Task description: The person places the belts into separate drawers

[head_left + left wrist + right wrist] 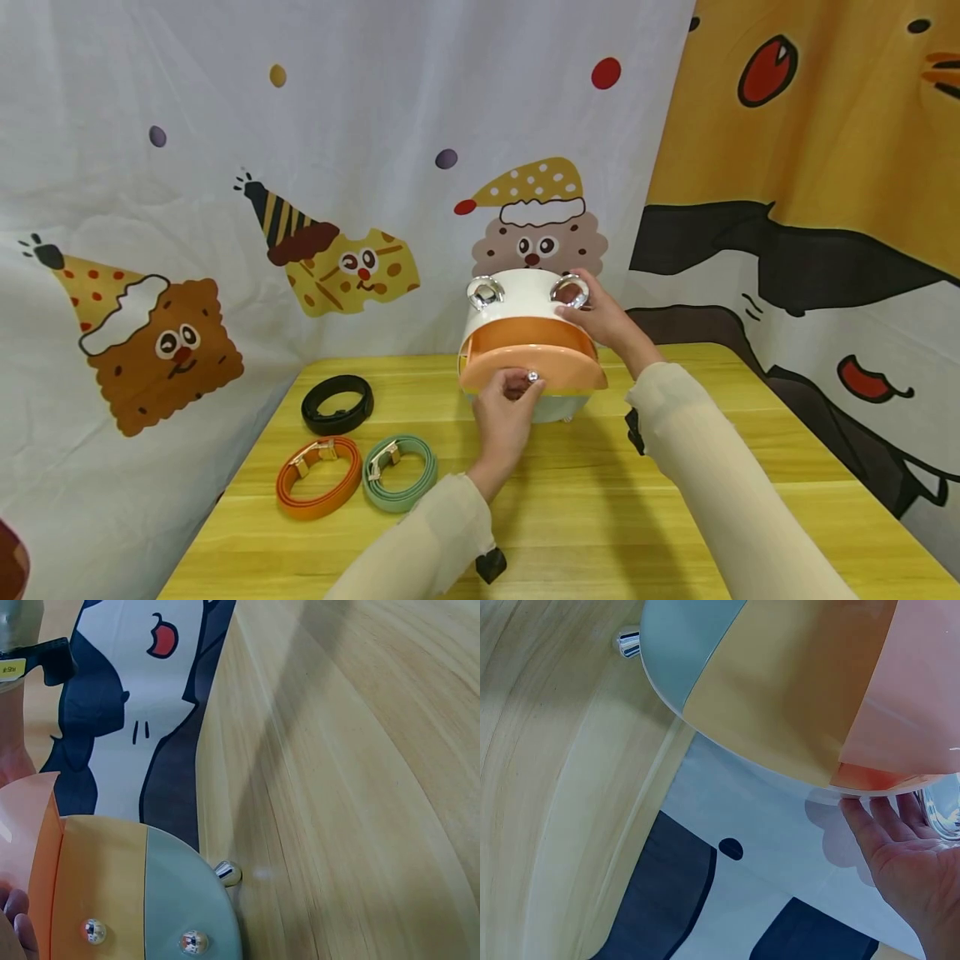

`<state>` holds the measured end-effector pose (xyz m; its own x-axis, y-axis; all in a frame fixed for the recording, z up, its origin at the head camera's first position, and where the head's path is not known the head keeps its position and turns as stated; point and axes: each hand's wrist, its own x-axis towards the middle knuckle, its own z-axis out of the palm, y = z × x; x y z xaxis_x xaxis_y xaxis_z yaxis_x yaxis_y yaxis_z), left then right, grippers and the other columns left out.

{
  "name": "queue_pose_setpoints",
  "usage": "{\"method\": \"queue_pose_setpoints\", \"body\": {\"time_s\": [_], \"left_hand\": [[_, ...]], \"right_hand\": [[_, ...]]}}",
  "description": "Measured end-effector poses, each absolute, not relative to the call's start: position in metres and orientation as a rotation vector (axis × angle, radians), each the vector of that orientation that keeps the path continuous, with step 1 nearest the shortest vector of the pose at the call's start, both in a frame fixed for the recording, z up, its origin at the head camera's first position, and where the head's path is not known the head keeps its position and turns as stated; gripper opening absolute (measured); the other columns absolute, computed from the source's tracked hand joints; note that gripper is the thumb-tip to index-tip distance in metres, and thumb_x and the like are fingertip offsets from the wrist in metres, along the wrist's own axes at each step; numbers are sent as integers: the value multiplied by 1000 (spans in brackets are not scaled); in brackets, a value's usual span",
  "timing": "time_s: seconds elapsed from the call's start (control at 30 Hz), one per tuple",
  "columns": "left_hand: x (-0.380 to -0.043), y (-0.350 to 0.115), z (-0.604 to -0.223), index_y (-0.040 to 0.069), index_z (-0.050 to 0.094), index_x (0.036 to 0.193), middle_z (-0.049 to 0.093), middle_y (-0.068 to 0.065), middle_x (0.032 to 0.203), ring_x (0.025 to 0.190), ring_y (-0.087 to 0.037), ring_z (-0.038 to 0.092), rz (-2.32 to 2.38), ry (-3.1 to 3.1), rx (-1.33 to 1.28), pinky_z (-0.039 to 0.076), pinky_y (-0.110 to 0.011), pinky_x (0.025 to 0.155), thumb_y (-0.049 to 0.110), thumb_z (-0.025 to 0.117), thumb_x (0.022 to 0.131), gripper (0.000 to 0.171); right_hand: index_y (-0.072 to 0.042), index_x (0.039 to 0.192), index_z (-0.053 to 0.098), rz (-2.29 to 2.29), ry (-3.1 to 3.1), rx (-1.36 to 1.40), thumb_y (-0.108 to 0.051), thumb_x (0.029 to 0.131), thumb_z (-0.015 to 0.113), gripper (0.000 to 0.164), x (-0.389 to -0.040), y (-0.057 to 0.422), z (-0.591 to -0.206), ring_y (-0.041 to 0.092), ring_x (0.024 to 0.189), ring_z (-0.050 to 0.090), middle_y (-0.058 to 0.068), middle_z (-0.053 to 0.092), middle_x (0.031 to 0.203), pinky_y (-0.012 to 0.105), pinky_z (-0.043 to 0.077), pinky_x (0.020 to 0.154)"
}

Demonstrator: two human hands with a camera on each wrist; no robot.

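A small drawer box (528, 287) with a rounded white top and two shiny eye-like rings stands near the table's back edge. Its orange top drawer (480, 367) is pulled partly out. My left hand (502, 425) pinches the small silver knob (532, 377) on that drawer's front. At the upper right of the box, my right hand (603, 321) grips it beside the right ring, thumb in front. Below, the yellow drawer (101, 885) and the grey-green drawer (191, 900) are closed, each with a silver knob. A short silver foot (228, 873) shows underneath.
To the left of the box lie three coiled belts: a black one (318, 422), an orange one (311, 506) and a green one (397, 502), the last two with gold buckles. Behind the wooden table (555, 533) hangs a printed cloth (360, 100).
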<state>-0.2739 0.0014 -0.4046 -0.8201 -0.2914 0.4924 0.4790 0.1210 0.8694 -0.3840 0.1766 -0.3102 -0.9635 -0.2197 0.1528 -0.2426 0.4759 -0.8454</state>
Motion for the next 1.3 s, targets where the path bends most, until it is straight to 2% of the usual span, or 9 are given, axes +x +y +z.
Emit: {"method": "queue_pose_setpoints", "body": {"time_s": [0.2,0.6,0.87,1.03,1.2,1.27,1.3], "left_hand": [[-273,1,-405,6,71,89,70,0,77,67,-9,63,-1752,-1835,-183,54,-24,62,10,85,78,18],[-269,2,-406,4,70,88,70,-5,77,67,-12,64,-1765,-1804,-207,53,-22,62,9,85,78,19],[-268,-1,-406,6,70,90,69,-1,78,68,-11,63,-1772,-1838,-197,54,-24,63,9,84,79,18],[-266,-4,-407,6,70,90,69,-2,78,68,-14,63,-1792,-1830,-198,54,-24,63,12,85,79,19],[-249,-11,-389,-5,68,92,68,-14,80,71,-27,63,-1797,-1837,-204,52,-24,63,3,82,81,19],[-248,-14,-388,-7,68,93,68,-18,81,72,-32,63,-1788,-1850,-202,52,-27,63,1,80,81,19],[-252,-17,-393,-5,68,94,69,-16,81,71,-31,63,-1782,-1851,-206,52,-27,63,3,81,81,20]], "right_hand": [[-22,156,19,1546,-2674,424,-19,101,61,69,-384,176,-311,43,134,40,21,40,147,56,30,111],[-23,156,18,1523,-2690,422,-19,101,60,69,-386,178,-311,43,137,37,20,37,150,58,28,112],[-23,156,18,1530,-2687,423,-19,101,60,70,-386,178,-312,44,137,37,21,36,151,58,28,112],[-24,157,17,1527,-2690,420,-20,101,61,72,-385,178,-312,44,137,36,21,36,152,60,27,112],[-25,157,16,1527,-2695,412,-21,101,61,72,-385,179,-312,44,138,36,21,36,152,59,27,112],[-25,157,17,1531,-2693,417,-20,101,61,71,-384,178,-312,44,137,37,21,36,152,59,27,112],[-24,157,17,1532,-2690,422,-20,101,61,71,-384,178,-312,44,137,37,21,36,151,59,28,112]]}}
